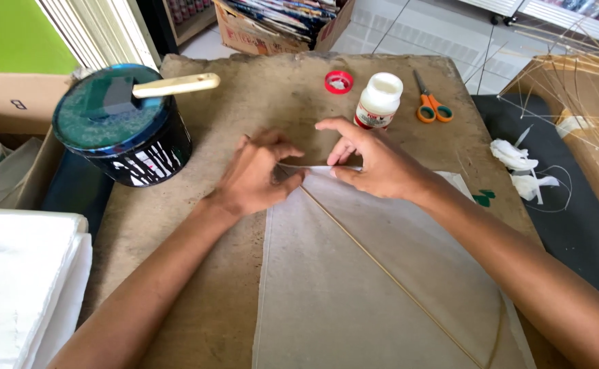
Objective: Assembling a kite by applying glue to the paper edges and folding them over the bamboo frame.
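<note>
We work at a wide brown board point(244, 102) that lies over the table and fills most of the view. On it, in front of us, a large sheet of thin pale paper point(354, 294) is spread flat, and a thin stick point(381, 270) runs across it in a diagonal line from the top edge toward the lower right. A second, curved stick point(499, 328) shows at the lower right of the sheet.

At the far left of the board stands a big dark paint can point(125, 126) with a green lid, and a pale flat wooden handle point(176, 85) rests on top of it. Beside us on the left lies a stack of white sheets point(22, 287).

Both of our hands meet at the top edge of the paper. Our left hand point(255, 178) has its fingers curled and presses them down on the folded edge; we cannot tell if it pinches the paper or only pushes on it. Our right hand point(374, 160) holds the narrow folded strip of the paper between thumb and fingers, with a narrow grip.

Behind the hands stands a small white glue bottle point(379, 101), open, and its red cap point(339, 82) lies just beside it. Orange scissors point(430, 102) lie near the bottle on the right.
</note>
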